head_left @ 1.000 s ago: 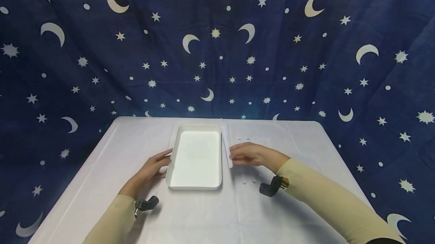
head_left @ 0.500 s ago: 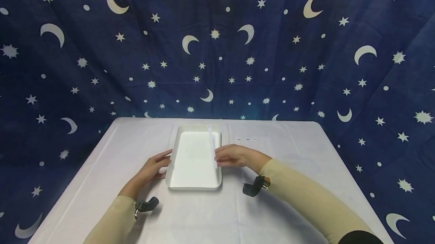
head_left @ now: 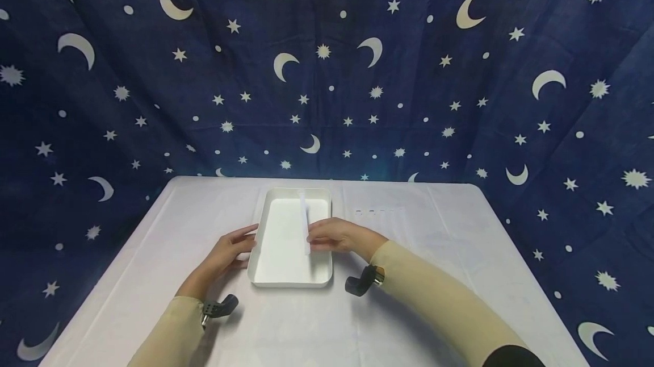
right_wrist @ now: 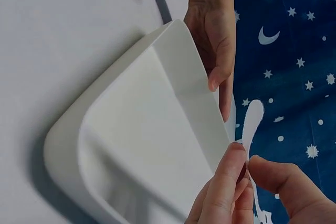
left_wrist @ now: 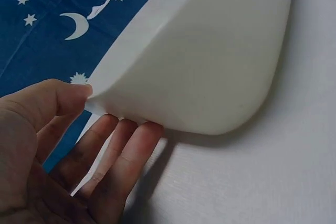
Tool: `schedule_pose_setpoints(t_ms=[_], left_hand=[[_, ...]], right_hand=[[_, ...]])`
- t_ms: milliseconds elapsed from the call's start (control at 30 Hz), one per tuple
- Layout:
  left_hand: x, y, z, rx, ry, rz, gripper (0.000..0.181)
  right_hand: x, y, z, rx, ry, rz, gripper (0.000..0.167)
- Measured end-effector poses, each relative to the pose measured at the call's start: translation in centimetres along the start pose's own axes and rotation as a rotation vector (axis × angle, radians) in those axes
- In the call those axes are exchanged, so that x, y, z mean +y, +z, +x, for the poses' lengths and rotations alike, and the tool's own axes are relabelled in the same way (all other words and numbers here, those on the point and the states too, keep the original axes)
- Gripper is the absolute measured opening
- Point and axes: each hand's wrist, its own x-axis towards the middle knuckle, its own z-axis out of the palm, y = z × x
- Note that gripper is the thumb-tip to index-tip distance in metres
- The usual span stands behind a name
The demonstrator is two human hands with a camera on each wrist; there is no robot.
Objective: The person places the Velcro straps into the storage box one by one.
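Note:
Above the white tray (head_left: 265, 284) my right hand (head_left: 332, 234) pinches a long, slim white stick (head_left: 305, 222) between thumb and fingers. In the right wrist view the white stick (right_wrist: 253, 119) has a broad rounded end and a thinner stem. Its exact kind is unclear. The head view shows the stick lengthwise over the tray's right half. My left hand (head_left: 230, 249) stays at the tray's left side. In the left wrist view its fingers (left_wrist: 139, 148) touch the outside of the tray (left_wrist: 199, 77) near a rounded corner.
A white cloth (head_left: 286, 327) covers the table. To the right of the tray lies a faint, see-through item with small dark marks (head_left: 372, 211). A dark blue curtain (head_left: 327, 83) with moons and stars hangs behind the table. Each wrist carries a black camera mount (head_left: 222, 306).
My right hand has carried the white stick leftward, from beside the tray's right edge to over its inside. The left hand and the tray stay nearly in place.

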Motion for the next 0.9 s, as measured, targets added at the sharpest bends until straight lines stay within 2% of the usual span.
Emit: schedule_pose_setpoints(t_ms=[300,567,900], left_hand=[[0.1,0.2,0.0,0.019,-0.016,0.005,0.064],[0.1,0.1,-0.1,0.021,-0.010,0.025,0.065],[0.0,0.1,0.0,0.022,-0.010,0.019,0.065]], right_hand=[[-0.2,1.7,0.9,-0.032,-0.008,0.045,0.036],[0.4,2.9,1.8,-0.060,-0.023,0.000,0.043],[1.4,4.4,3.0,-0.093,-0.007,-0.015,0.030]])
